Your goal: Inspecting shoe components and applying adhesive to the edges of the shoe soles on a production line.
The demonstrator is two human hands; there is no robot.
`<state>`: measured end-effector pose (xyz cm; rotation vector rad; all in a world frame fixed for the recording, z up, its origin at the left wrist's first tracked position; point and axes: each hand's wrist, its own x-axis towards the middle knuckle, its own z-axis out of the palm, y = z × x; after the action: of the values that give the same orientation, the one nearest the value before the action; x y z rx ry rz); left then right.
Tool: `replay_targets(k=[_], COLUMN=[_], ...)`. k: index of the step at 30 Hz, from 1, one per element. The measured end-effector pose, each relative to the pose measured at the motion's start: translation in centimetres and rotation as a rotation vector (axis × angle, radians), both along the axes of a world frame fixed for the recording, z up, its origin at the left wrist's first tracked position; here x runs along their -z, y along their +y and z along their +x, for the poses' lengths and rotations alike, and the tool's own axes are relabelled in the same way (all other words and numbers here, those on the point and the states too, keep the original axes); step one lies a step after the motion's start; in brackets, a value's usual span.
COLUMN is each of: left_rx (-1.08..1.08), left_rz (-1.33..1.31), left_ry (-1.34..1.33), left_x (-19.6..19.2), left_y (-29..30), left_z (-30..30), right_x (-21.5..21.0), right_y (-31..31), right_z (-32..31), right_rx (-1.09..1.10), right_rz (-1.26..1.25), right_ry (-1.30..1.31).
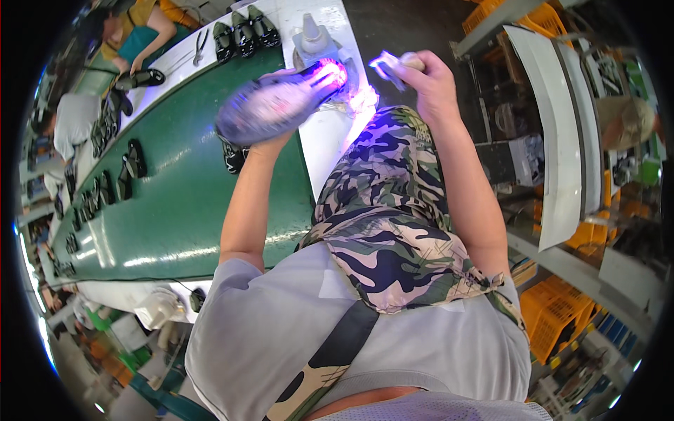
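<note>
My left hand (pixel 272 144) is closed around a dark shoe (pixel 261 112), lifted over the green belt with its pale, scuffed sole turned up; motion blurs its toe end. Pink and violet light glows on its heel. My right hand (pixel 434 78) is raised to the right of the shoe, apart from it. Its fingers pinch a small crumpled whitish piece (pixel 390 69), perhaps cloth, lit bluish and blurred. Beyond the heel, a grey container with a cone-shaped top (pixel 311 34) stands on the white table edge (pixel 328 140). Another black shoe (pixel 233 158) rests on the belt, partly hidden.
Several dark shoes (pixel 242 34) stand at the far table edge near pliers (pixel 201 48). More line the green belt (pixel 189 203) at left. A co-worker (pixel 151 31) at the upper left handles a black shoe (pixel 144 78). Orange crates (pixel 558 316) and a white curved panel (pixel 558 140) are at right.
</note>
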<state>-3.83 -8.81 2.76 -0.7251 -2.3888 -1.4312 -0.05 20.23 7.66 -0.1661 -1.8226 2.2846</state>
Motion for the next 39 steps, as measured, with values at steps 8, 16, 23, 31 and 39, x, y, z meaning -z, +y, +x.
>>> replay_targets(k=[8, 16, 23, 31, 39], left_rx=[0.339, 0.43, 0.357, 0.408, 0.607], left_rz=[0.042, 0.029, -0.06, -0.297, -0.47], left_ry=[0.516, 0.554, 0.446, 0.161, -0.407], left_x=[-5.2, -6.9, -6.2, -5.8, -8.1], left_y=[2.6, 4.8, 6.0, 6.9, 7.5], left_z=[0.2, 0.8, 0.9, 1.6, 2.1], right_x=[-2.5, -2.1, -3.2, -5.7, -5.3], right_y=[-1.8, -1.2, -1.5, 0.7, 2.2], right_z=[-0.6, 0.4, 3.6, 4.9, 4.4], right_rx=[0.027, 0.03, -0.161, -0.185, -0.088], right_rz=[0.13, 0.112, -0.309, -0.035, 0.093], right_ry=[0.179, 0.141, -0.028, 0.027, 0.099])
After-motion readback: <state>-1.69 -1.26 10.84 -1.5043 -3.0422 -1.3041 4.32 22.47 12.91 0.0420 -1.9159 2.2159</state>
